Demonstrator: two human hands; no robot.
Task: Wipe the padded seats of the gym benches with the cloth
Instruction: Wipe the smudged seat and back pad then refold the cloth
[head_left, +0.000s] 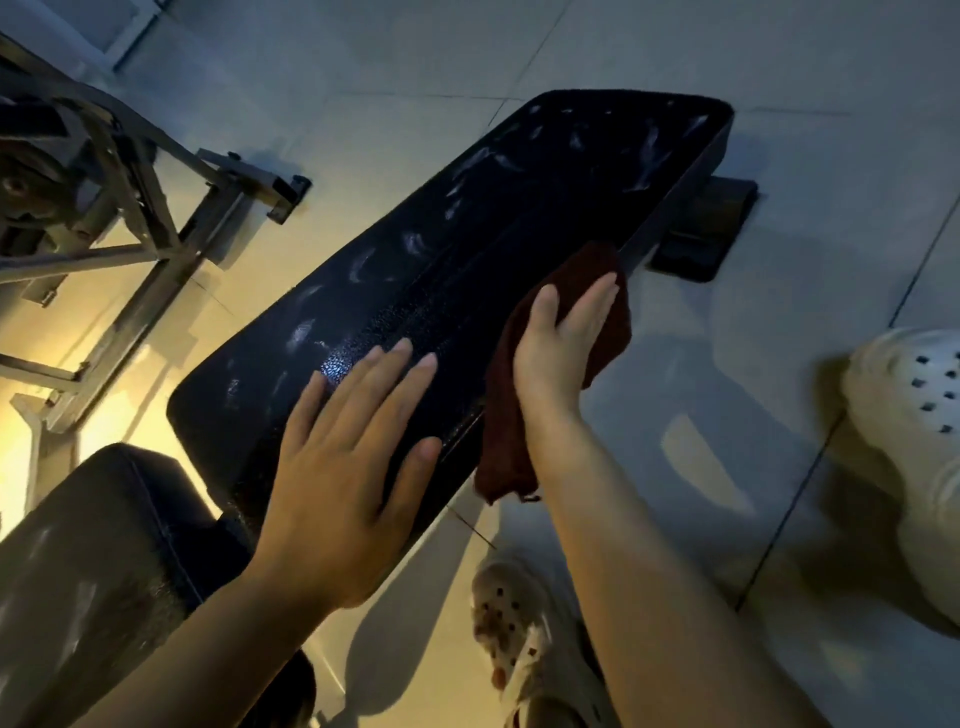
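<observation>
L hand (353, 467) flat on bench pad (467, 249), R hand (563, 343) presses cloth (511, 415), pad side hidden

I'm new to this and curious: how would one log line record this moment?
left hand: flat on bench pad | right hand: presses cloth to pad's side edge | pad top: streaky

Both forearms are bare, with no sleeves in view. The left hand (348, 478) and right hand (563, 343) carry no gloves or rings. Below the bench pad (467, 249), the feet wear white perforated clogs (511, 634) (one speckled with small dark charms).
</observation>
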